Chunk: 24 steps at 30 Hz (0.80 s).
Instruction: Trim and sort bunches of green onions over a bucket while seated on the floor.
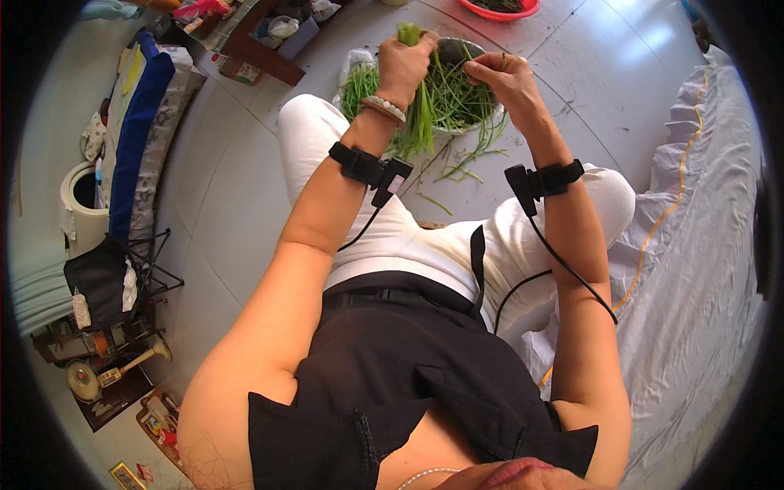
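A bunch of long, thin green stalks [419,125] hangs from my left hand [405,70], its blurred upper end poking out above the fist. My right hand [511,79] is raised at the right side of a metal basin [452,46], thumb and forefinger pinched on a thin green stalk [467,54]. More loose, tangled greens [462,95] fill the basin below both hands. To the left, partly behind my left wrist, a clear plastic bag [360,56] holds further greens [360,92].
Stray stalks [462,168] lie on the tiled floor [226,184] before my knees. A red plastic basin [502,11] stands at the far side. A wooden table leg [269,55] is at upper left. White ruffled fabric [680,245] drapes along the right. Cables run from both wrist straps.
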### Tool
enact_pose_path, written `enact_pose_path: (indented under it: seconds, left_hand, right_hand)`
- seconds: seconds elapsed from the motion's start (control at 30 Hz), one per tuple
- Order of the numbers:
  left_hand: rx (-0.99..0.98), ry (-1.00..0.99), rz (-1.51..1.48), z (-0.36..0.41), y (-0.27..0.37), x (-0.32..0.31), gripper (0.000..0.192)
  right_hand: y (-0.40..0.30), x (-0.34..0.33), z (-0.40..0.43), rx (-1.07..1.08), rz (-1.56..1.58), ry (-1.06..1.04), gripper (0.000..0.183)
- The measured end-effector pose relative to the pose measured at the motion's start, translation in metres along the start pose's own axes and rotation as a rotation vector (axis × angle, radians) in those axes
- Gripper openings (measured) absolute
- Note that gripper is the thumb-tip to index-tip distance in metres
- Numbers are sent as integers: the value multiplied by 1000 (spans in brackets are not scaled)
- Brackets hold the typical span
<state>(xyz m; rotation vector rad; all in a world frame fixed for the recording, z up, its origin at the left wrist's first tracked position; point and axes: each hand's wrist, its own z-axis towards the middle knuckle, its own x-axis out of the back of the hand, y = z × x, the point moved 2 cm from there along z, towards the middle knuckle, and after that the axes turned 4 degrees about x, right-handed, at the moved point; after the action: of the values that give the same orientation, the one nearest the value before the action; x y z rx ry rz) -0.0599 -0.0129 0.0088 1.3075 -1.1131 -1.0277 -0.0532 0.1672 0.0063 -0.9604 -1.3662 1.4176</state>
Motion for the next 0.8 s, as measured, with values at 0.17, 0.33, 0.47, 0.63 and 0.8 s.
enact_pose_path:
  seconds: [0.17, 0.33, 0.47, 0.63, 0.8]
  left_hand:
    - [98, 5, -113, -3, -1, 5, 15]
    - [209, -270, -257, -21, 10, -11, 17]
    - [164, -282, -166, -23, 16, -16, 17]
    - [81, -307, -52, -22, 17, -10, 18]
    - [74, -360, -100, -23, 21, -10, 21]
  right_hand:
    - [-15, 2, -10, -173, 35, -12, 22]
    - [-18, -3, -10, -193, 108, -67, 21]
    - [-1, -3, -6, -3, -20, -37, 21]
    - [-9, -5, -8, 44, 57, -49, 22]
    - [-20, 1, -10, -183, 201, -153, 19]
